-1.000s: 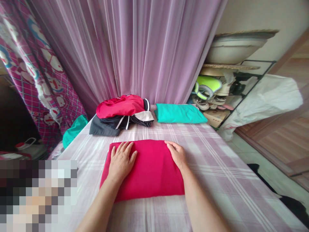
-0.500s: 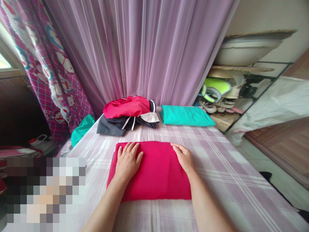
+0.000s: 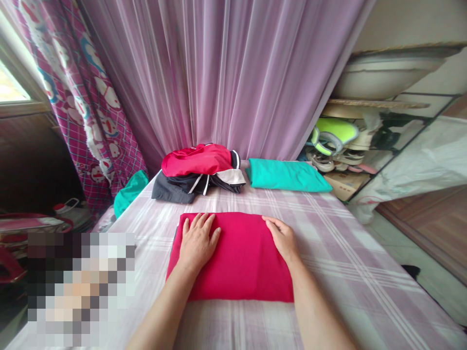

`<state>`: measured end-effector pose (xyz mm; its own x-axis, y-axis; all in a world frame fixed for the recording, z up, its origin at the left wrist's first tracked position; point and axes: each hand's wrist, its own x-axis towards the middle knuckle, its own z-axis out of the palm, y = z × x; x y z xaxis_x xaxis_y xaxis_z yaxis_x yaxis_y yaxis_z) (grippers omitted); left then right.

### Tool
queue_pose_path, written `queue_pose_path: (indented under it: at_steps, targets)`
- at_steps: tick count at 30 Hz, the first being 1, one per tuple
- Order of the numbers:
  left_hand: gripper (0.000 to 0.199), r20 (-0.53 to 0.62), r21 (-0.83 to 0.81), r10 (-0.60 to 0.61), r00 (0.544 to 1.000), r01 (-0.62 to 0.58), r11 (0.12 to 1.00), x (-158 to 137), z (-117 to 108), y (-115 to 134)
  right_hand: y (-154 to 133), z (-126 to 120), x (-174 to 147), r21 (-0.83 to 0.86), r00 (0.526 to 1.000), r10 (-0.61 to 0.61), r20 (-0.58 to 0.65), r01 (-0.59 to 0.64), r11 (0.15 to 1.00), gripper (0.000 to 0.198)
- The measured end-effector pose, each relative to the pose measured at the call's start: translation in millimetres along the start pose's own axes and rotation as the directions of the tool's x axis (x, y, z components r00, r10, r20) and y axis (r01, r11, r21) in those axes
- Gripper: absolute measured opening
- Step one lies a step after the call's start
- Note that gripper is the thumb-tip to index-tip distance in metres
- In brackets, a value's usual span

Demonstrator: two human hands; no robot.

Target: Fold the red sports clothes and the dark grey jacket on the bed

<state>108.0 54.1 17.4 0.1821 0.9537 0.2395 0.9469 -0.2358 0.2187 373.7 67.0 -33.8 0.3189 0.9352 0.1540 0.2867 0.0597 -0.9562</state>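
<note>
On the near part of the plaid-covered table (image 3: 335, 287), one folded red cloth (image 3: 241, 270) is lying flat. Left hand (image 3: 199, 243): resting loose upon the cloth's left side, fingers lying spread, gripping nothing. Right hand (image 3: 285, 240): touching the cloth's far right corner, thumb and forefinger lying close together; whether they are pinching the edge, the view is not quite showing. At the table's far end: one heap of red, black and grey clothes (image 3: 199, 163) is sitting to the left; one folded green cloth (image 3: 290, 176) is lying just beside it. Beyond, one purple curtain (image 3: 226, 73) is hanging. Farther right, one pale bowl (image 3: 388, 78) is standing above some shoes (image 3: 352, 156).
</note>
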Motion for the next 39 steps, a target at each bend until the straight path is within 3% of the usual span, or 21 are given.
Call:
queue_pose_path:
  at_steps: [15, 20, 23, 25, 31, 39]
  targets:
    - [0.049, 0.019, -0.002, -0.004, 1.000, 0.004, 1.000, 0, 0, -1, 0, 2, 0, -0.029, 1.000, -0.002, -0.012, 0.001, 1.000, 0.042]
    - [0.049, 0.002, 0.003, 0.001, 1.000, -0.001, 1.000, 0, 1, -1, -3, -2, 3, -0.186, 0.995, 0.082, -0.054, -0.091, 0.978, 0.047]
    - [0.048, -0.002, 0.004, 0.002, 1.000, -0.002, 1.000, 0, 1, -1, -7, -11, 4, -0.377, 0.980, 0.182, -0.081, -0.199, 0.904, 0.050]
    - [0.048, 0.000, 0.002, 0.002, 1.000, -0.002, 1.000, 0, 0, 0, -9, -18, 3, -0.443, 0.979, 0.198, -0.054, -0.201, 0.874, 0.046]
    - [0.047, -0.006, -0.004, 0.003, 1.000, -0.003, 1.000, 0, -1, 0, -8, -22, 0, -0.358, 0.982, 0.133, 0.131, -0.078, 0.931, 0.031]
    - [0.049, 0.011, 0.011, 0.004, 1.000, -0.004, 1.000, 0, -2, 0, -17, -16, -2, -0.314, 0.976, 0.140, 0.165, -0.083, 0.946, 0.024]
